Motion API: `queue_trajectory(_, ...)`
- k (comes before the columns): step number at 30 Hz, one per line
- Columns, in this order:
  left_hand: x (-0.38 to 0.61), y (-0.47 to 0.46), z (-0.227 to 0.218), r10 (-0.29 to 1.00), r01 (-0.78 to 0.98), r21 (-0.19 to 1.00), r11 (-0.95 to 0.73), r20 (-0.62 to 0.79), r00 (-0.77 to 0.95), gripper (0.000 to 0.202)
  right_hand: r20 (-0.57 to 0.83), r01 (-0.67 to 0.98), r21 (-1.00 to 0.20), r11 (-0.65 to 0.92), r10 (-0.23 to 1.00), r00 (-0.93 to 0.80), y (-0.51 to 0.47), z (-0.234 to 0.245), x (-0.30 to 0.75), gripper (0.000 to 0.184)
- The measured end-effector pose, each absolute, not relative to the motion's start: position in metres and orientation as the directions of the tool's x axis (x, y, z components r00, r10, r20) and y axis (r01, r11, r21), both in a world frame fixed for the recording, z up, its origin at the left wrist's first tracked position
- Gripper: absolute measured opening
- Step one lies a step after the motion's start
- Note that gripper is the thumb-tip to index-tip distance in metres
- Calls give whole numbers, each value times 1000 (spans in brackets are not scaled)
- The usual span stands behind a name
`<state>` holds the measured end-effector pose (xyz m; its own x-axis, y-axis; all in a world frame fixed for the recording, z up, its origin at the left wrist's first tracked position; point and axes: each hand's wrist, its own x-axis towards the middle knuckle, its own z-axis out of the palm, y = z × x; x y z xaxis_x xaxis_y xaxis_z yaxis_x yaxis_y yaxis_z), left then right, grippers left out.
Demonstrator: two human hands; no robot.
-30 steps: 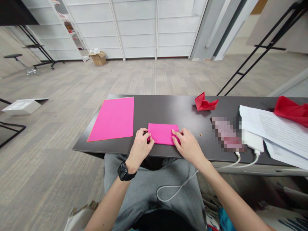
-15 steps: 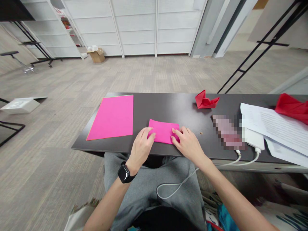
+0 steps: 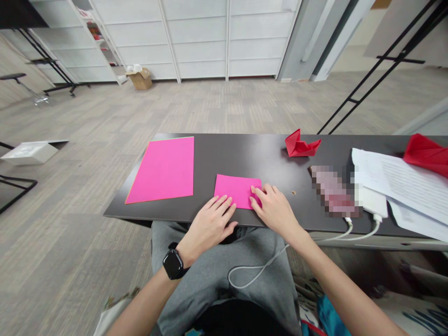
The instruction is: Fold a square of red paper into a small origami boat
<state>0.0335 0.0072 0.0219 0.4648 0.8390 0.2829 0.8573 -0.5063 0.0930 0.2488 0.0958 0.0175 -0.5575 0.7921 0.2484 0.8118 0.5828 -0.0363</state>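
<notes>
A small folded piece of pink paper (image 3: 235, 186) lies on the dark table in front of me. My left hand (image 3: 214, 220) is at its near left edge, fingers stretched out and fingertips on the paper, the thumb apart over the table's front edge. On the paper's right end rest the thumb and index fingertip of my right hand (image 3: 275, 205); they are bent and apart, with a gap between them. A black watch is on my left wrist. Left of the folded piece lies a larger pink sheet stack (image 3: 163, 169), with orange showing along its edge.
A red folded paper boat (image 3: 301, 145) stands toward the back right. Nearer are a blurred-out phone (image 3: 332, 191) and a white charger (image 3: 374, 201) with cables. Printed sheets (image 3: 402, 186) and another red folded paper (image 3: 425, 156) lie at the far right. A cable loop hangs over my lap.
My left hand has slid down and turned, its fingers going from curled at the paper's left side to stretched out along the near edge. My right hand stays in place.
</notes>
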Motion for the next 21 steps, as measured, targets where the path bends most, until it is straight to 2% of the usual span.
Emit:
queue_trajectory(5, 38, 2, 19, 870, 880, 123, -458, 264, 416, 47, 227, 837, -23, 546, 819, -528, 89, 28, 247, 36)
queue_trajectory(8, 41, 0, 19, 876, 887, 123, -446, 264, 404, 50, 305, 856, -23, 517, 819, -487, 70, 38, 241, 41)
queue_trajectory(11, 42, -1, 19, 875, 886, 119, -447, 263, 406, 51, 371, 791, -41, 610, 744, -555, 45, 42, 234, 49)
queue_trajectory(14, 42, -1, 18, 881, 888, 123, -442, 247, 404, 51, 407, 773, -80, 630, 728, -551, 26, 39, 228, 52)
queue_trajectory(18, 39, -1, 17, 877, 878, 130, -461, 220, 427, 52, 304, 647, -129, 752, 651, -696, 17, 28, 221, 59)
queue_trajectory(21, 37, -1, 18, 875, 875, 128, -466, 215, 435, 51, 226, 636, -153, 757, 653, -723, 18, 20, 220, 57)
